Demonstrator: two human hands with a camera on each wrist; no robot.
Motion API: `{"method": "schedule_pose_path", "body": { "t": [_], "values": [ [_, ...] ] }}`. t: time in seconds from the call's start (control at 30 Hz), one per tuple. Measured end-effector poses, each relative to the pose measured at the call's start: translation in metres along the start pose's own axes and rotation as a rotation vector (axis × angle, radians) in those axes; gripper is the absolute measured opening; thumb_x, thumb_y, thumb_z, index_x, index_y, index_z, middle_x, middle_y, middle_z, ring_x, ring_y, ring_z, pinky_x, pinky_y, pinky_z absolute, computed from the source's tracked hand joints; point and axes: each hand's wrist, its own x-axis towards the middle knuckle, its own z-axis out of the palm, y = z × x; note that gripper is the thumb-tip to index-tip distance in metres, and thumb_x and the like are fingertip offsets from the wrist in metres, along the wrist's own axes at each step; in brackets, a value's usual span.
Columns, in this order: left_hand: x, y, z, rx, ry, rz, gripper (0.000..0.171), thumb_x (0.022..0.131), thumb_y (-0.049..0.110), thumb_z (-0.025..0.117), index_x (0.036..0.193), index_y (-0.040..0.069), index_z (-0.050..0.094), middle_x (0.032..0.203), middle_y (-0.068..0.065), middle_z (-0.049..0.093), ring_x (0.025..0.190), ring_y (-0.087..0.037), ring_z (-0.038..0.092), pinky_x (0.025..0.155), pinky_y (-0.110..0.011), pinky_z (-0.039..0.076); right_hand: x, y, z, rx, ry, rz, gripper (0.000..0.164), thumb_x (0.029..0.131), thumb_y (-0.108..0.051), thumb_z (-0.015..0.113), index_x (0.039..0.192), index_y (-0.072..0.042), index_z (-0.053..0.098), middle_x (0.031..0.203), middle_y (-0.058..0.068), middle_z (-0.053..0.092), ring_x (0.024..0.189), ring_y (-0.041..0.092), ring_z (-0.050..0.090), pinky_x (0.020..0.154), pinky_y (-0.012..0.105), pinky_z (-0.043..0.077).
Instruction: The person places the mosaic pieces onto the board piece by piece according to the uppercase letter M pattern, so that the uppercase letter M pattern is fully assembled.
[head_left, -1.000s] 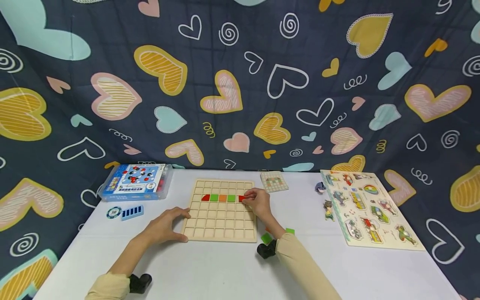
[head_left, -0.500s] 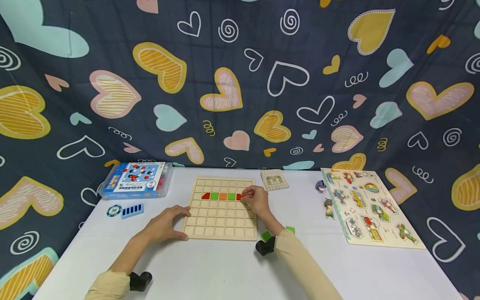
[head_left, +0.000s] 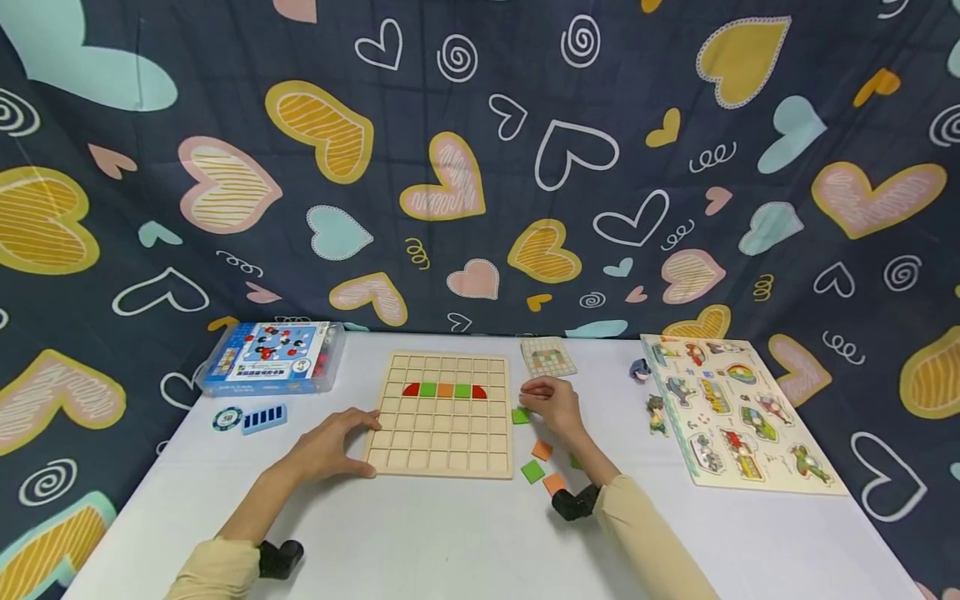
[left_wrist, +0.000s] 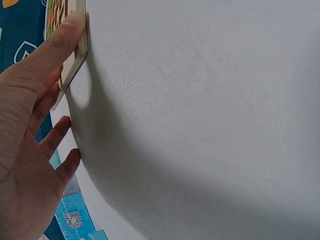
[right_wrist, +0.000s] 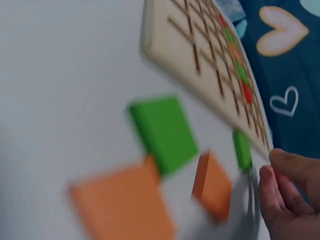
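A wooden grid board (head_left: 438, 433) carries one row of inset pieces: a red quarter-round (head_left: 411, 390), a green square (head_left: 427, 390), an orange square (head_left: 446, 390), another green square (head_left: 462, 391) and a second red quarter-round (head_left: 479, 392). My left hand (head_left: 330, 447) touches the board's left edge and near-left corner with spread fingers and thumb. Beyond the right edge, my right hand (head_left: 553, 404) hovers with loosely bent fingers near a green tile (head_left: 520, 415). Nothing shows between its fingertips in the right wrist view.
Loose green and orange tiles, such as an orange one (head_left: 542, 450), lie by my right wrist. Behind is a pattern card (head_left: 548, 357). A picture puzzle (head_left: 750, 425) and small figures (head_left: 657, 415) lie right; a plastic box (head_left: 273, 360), chip (head_left: 227, 419) and blue block (head_left: 264, 419) lie left.
My right hand has let go of the right red quarter-round, which lies in its cell, and moved right off the board towards the loose tiles. My left hand stays at the board's edge.
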Motion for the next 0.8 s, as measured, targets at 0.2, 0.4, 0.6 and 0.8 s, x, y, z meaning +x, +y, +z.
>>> {"method": "schedule_pose_path", "body": {
  "t": [0.2,0.4,0.6,0.8],
  "values": [
    [-0.001,0.0,0.0,0.004,-0.001,-0.018,0.062,0.062,0.032,0.088,0.114,0.015,0.061,0.141,-0.011,0.05,0.129,-0.041,0.041,0.095,-0.065,0.038,-0.006,0.015,-0.023,0.031,-0.107,0.047,0.022,0.081,0.006,0.071,0.102,0.004,0.067,0.096,0.015,0.07,0.086,0.019,0.068,0.074,0.022,0.055],
    [0.0,-0.001,0.001,-0.001,-0.003,-0.009,0.061,0.062,0.032,0.089,0.113,0.015,0.061,0.141,-0.011,0.05,0.13,-0.04,0.041,0.096,-0.065,0.038,-0.004,0.023,-0.032,-0.023,-0.235,-0.015,0.026,0.08,0.004,0.073,0.105,0.002,0.067,0.098,0.014,0.07,0.082,0.015,0.065,0.071,0.019,0.053],
    [0.001,-0.001,0.002,-0.008,-0.005,-0.005,0.06,0.062,0.031,0.089,0.113,0.015,0.061,0.141,-0.011,0.051,0.13,-0.04,0.041,0.096,-0.064,0.038,-0.001,0.024,-0.03,-0.095,-0.314,-0.074,0.026,0.077,0.0,0.076,0.102,-0.001,0.069,0.093,0.009,0.07,0.072,0.013,0.057,0.061,0.017,0.049],
    [0.001,-0.001,0.001,-0.009,-0.006,-0.004,0.06,0.062,0.031,0.089,0.112,0.015,0.061,0.14,-0.011,0.051,0.13,-0.04,0.041,0.098,-0.063,0.037,0.0,0.024,-0.029,-0.133,-0.305,-0.119,0.022,0.077,-0.001,0.077,0.097,-0.002,0.069,0.089,0.006,0.069,0.07,0.014,0.055,0.06,0.018,0.047]
  ]
}}
